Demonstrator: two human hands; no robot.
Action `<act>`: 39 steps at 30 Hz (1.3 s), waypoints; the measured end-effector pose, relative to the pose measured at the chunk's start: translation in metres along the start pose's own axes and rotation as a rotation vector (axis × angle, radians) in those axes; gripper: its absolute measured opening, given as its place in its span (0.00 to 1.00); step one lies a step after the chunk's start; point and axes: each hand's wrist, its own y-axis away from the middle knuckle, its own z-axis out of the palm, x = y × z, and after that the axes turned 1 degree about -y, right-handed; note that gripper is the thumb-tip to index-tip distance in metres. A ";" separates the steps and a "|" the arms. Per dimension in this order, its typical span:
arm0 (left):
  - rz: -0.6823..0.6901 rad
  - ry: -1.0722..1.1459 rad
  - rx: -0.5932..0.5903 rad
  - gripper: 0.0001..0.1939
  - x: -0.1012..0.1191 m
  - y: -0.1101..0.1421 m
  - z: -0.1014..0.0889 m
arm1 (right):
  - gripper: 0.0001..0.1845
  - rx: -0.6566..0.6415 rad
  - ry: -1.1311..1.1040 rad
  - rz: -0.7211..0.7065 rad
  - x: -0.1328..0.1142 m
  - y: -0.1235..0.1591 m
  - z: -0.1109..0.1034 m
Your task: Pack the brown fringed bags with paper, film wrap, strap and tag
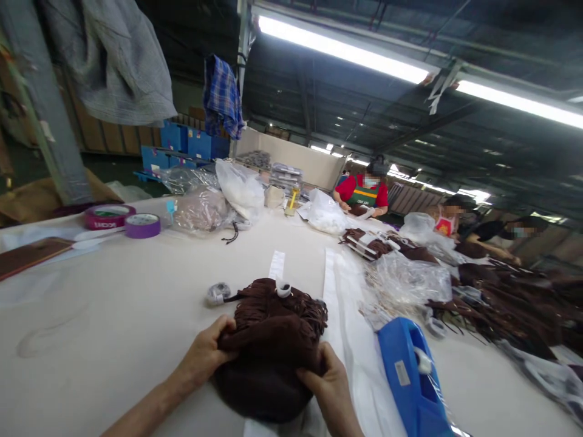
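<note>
A dark brown, suede-like bag with fringe (268, 364) lies on the table in front of me. My left hand (210, 351) pinches its left edge, with the thumb on top of the brown material. On the other side my right hand (328, 381) grips the right edge, fingers partly hidden by the folds. A small white wrapped piece (283, 289) sits at the bag's far end. From its upper left a dark cord runs to a plastic-wrapped bundle (218, 294). White paper strips (276, 265) lie just beyond the bag.
A blue tape dispenser (401, 364) stands to the right, beside long white sheets (348, 334). Brown bags (514, 303) and clear plastic (410, 279) pile up farther right. Purple tape rolls (143, 226) and a phone (34, 255) lie at left. Co-workers (363, 193) sit across the table.
</note>
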 end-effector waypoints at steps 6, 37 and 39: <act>0.016 -0.156 0.103 0.07 0.000 0.002 0.005 | 0.09 -0.026 0.009 0.012 0.006 -0.001 -0.002; 0.011 0.051 -0.098 0.11 -0.020 0.007 -0.014 | 0.21 -0.263 -0.209 0.076 0.008 -0.007 -0.022; 0.030 0.038 -0.069 0.12 -0.021 0.006 -0.011 | 0.20 -0.254 -0.103 -0.011 0.009 -0.006 -0.023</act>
